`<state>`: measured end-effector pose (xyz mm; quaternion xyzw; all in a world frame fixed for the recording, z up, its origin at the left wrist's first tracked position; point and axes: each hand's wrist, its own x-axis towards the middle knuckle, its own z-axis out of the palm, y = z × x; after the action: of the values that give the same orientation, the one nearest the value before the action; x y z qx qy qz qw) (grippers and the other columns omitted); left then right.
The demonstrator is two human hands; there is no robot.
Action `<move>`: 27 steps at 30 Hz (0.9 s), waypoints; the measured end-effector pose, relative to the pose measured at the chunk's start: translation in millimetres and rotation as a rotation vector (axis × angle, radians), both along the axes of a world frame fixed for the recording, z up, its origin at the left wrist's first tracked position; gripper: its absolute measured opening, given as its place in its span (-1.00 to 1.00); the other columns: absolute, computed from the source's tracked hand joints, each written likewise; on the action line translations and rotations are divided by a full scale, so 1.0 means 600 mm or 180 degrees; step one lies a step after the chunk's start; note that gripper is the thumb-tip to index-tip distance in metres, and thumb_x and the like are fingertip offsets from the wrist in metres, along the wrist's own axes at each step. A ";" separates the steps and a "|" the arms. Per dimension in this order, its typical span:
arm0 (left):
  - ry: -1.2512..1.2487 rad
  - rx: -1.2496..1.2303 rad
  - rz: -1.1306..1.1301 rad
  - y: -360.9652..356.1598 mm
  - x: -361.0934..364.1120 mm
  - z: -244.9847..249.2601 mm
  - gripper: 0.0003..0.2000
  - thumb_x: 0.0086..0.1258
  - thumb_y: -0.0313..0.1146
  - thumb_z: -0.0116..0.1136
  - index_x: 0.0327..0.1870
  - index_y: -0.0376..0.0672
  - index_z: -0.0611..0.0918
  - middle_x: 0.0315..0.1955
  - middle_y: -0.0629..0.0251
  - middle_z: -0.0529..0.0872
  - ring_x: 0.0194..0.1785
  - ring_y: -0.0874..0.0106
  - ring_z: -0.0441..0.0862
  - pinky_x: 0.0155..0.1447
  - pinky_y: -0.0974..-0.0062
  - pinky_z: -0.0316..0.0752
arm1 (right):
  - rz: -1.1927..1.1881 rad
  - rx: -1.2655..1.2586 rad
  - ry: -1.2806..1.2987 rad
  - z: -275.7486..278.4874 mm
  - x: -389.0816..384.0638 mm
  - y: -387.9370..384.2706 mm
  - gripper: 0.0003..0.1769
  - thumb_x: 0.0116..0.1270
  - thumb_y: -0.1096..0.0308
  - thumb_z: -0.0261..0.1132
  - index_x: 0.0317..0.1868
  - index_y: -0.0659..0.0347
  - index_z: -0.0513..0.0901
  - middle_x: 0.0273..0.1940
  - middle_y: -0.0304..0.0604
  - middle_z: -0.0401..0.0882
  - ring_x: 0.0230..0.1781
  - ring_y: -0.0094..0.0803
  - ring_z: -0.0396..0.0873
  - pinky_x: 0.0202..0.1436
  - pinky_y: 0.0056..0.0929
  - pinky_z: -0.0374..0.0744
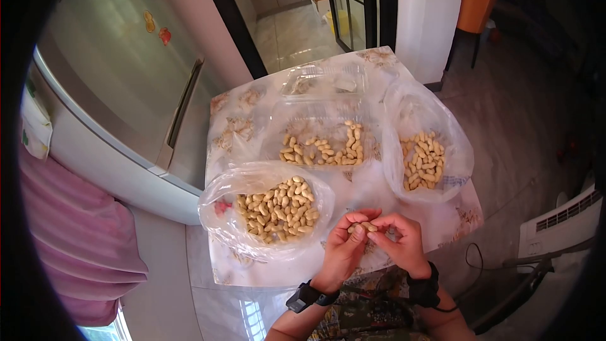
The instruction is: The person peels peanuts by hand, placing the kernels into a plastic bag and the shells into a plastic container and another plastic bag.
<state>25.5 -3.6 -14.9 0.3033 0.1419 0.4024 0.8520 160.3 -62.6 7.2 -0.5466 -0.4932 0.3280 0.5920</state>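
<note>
Close to the table's near edge, my left hand [341, 251] and my right hand [406, 244] meet with thumbs and fingers pinched. Between their fingertips are unshelled peanuts [364, 227], partly covered by the thumbs; how many there are, I cannot tell. Left of my hands, an open clear plastic bag [218, 188] holds a big heap of peanuts in their shells. Another plastic bag [457, 136], to the right, contains a smaller heap. Beyond my hands lies a clear plastic clamshell box [268, 145] with peanuts scattered along its near side and its lid raised at the back.
A flowered cloth covers the table [230, 132]. A silver fridge [120, 57] stands close on the left, with a pink cloth [76, 221] hanging nearby. Behind the table a doorway opens onto a kitchen. An orange chair [478, 3] is at the back right, a white appliance [558, 224] at the right.
</note>
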 end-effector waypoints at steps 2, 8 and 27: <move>-0.0006 0.0035 -0.0034 0.001 -0.001 -0.003 -0.81 0.52 -0.36 0.05 0.04 -0.21 0.52 0.23 0.12 0.48 0.39 0.18 0.36 0.42 0.09 0.30 | 0.0015 0.0000 -0.0014 0.000 0.001 0.000 -0.80 0.19 0.57 0.41 -0.16 0.33 0.64 -0.27 -0.24 0.67 -0.27 -0.63 0.55 -0.16 -0.61 0.51; -0.0021 0.0009 -0.0046 0.000 -0.001 0.000 -0.83 0.52 -0.37 0.04 0.02 -0.20 0.53 0.22 0.15 0.48 0.39 0.19 0.35 0.42 0.10 0.30 | 0.0005 0.0050 0.0124 -0.005 -0.001 -0.001 -0.80 0.19 0.58 0.42 -0.16 0.32 0.64 -0.26 -0.25 0.67 -0.27 -0.63 0.55 -0.17 -0.62 0.50; 0.0015 0.0089 -0.0036 0.000 -0.001 0.001 -0.80 0.51 -0.53 0.02 0.10 -0.23 0.49 0.20 0.18 0.52 0.31 0.38 0.43 0.37 0.39 0.29 | -0.0050 0.0602 -0.0192 -0.003 0.003 0.011 -0.85 0.25 0.56 0.36 -0.18 0.34 0.61 -0.22 -0.13 0.65 -0.29 -0.50 0.62 -0.17 -0.53 0.57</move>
<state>25.0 -3.5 -14.3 0.3169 0.1365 0.3988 0.8496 162.3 -56.2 5.7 -0.5018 -0.5352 0.2587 0.6284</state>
